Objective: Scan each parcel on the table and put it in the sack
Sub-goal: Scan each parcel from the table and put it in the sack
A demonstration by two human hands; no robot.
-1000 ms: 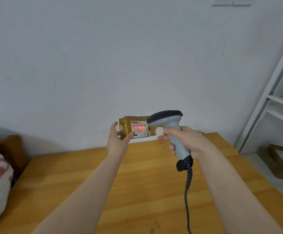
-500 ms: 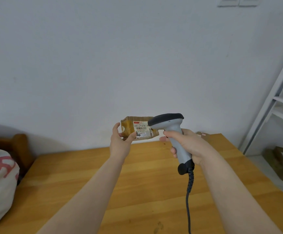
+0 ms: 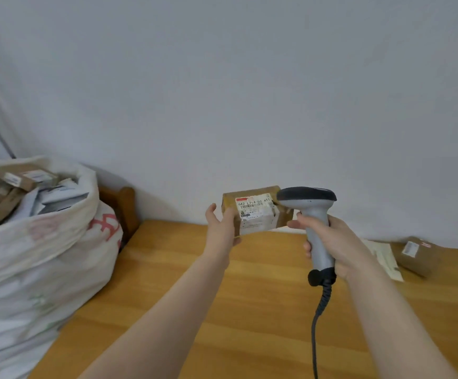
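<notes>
My left hand (image 3: 220, 225) grips a small brown parcel (image 3: 252, 212) by its left end, holding it up above the wooden table (image 3: 249, 310) with its white label facing me. My right hand (image 3: 331, 242) grips the handle of a grey barcode scanner (image 3: 311, 214), whose dark head sits right beside the parcel's right end. A coiled cable hangs down from the scanner. At the left stands a big white sack (image 3: 39, 255) with red marks, its mouth open and filled with several parcels.
On the table's far right lie a brown box parcel (image 3: 419, 255) and a flat white envelope (image 3: 383, 258). A wooden chair back (image 3: 125, 206) shows between sack and table. A plain wall rises behind.
The view has swung left, bringing the sack's open top into sight and the shelf out of it. The red scan line seen on the label a second ago is gone. Both hands keep their hold.
</notes>
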